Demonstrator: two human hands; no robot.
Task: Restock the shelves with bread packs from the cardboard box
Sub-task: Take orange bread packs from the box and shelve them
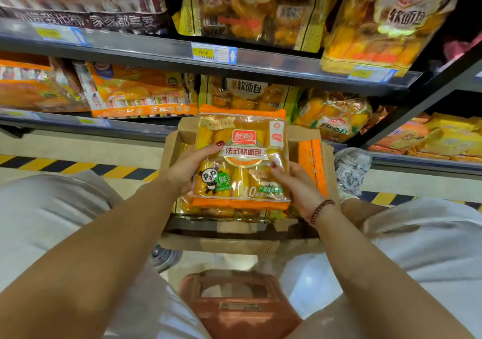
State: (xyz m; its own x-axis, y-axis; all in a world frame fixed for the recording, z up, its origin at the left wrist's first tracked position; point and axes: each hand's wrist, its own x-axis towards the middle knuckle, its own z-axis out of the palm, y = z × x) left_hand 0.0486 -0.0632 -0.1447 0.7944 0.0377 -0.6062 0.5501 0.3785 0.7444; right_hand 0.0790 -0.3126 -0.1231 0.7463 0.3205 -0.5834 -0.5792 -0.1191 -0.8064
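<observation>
Bread pack (241,140), orange-edged and printed 法式软面包 with a panda and a 鲜 badge, is held just above the open cardboard box (234,246). The left hand (187,167) grips its left edge and the right hand (300,186) grips its lower right corner. Beyond the box, a shelf tag (203,52) reads 9.80.

I face grey metal shelves (156,51) whose front rails carry yellow price tags (203,52), and a dark upright (407,111) marks the corner off to my right. Along their foot runs a yellow-and-black striped band (78,167). Overhead light glints off the pale glossy floor (310,286) beside a brown plastic stool (234,304) directly below me.
</observation>
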